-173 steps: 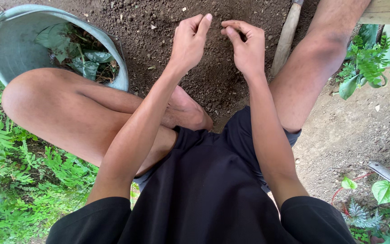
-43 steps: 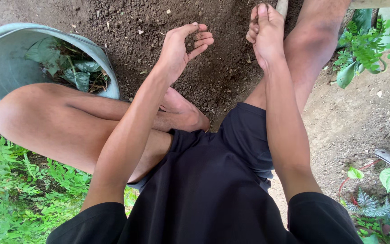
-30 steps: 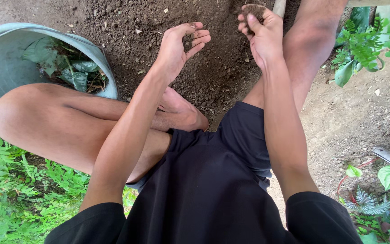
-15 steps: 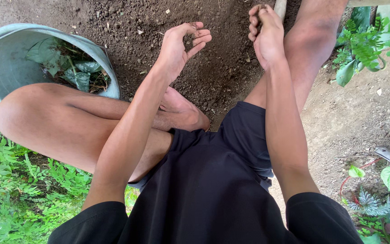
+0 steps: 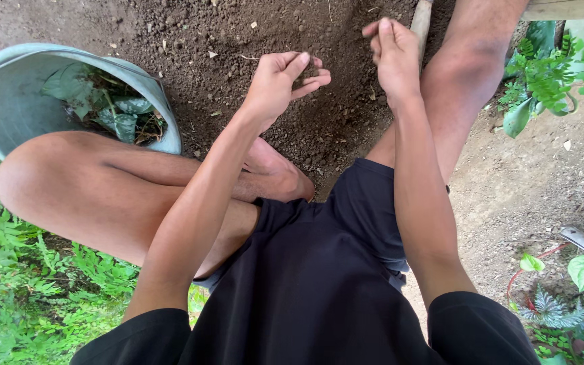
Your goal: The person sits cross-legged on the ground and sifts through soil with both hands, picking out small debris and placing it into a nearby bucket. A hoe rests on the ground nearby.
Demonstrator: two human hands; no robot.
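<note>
Beside apart, loosely curled hands (image 5: 336, 71) over soil (image 5: 238, 40), grey bucket (image 5: 8, 101) of leafy cuttings (image 5: 103, 101).

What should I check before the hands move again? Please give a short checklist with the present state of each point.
1. Left hand cupped, palm up, over the soil: ok.
2. Something in the left palm: cannot tell; only dark crumbs show near the fingers.
3. Right hand raised, fingers pinched together: ok.
4. Right hand near the wooden handle behind it; touching or apart: cannot tell.
5. Bucket on its side at the left, leafy plants inside: ok.
6. Bare foot below the left hand, apart from it: ok.
</note>
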